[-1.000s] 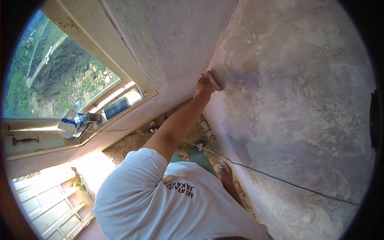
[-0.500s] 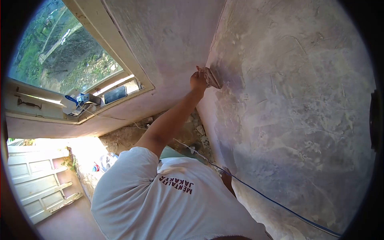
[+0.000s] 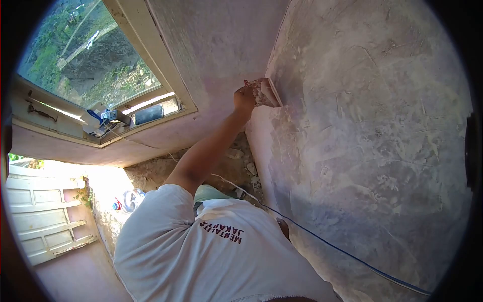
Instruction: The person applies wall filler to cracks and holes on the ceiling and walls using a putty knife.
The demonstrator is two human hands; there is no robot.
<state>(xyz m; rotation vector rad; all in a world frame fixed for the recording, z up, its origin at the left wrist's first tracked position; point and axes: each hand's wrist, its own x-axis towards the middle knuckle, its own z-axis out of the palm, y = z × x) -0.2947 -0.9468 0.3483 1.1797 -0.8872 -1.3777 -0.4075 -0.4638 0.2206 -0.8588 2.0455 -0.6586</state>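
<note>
My left hand (image 3: 245,97) is closed around a putty knife (image 3: 266,92), a wide flat blade smeared with greyish-pink filler. Its long edge lies at the patchy plastered wall (image 3: 362,121), close to the inside corner. Dark, damp-looking filler shows on the wall just right of the blade. Low at my right side, part of my right hand (image 3: 283,227) shows beyond the white shirt (image 3: 216,256); the shirt covers much of that arm, and its fingers cannot be made out.
On the left is a window frame (image 3: 183,100), its sill holding a phone (image 3: 149,115), a box (image 3: 116,119) and a blue-handled brush (image 3: 94,116). A blue cable (image 3: 327,242) runs past my right side. Rubble (image 3: 250,168) lies below the corner. A white panelled door (image 3: 48,209) stands lower left.
My left hand and the putty knife have shifted slightly left and up, and the blade's face has turned more into view. The right hand has dropped slightly. The view has tilted a little.
</note>
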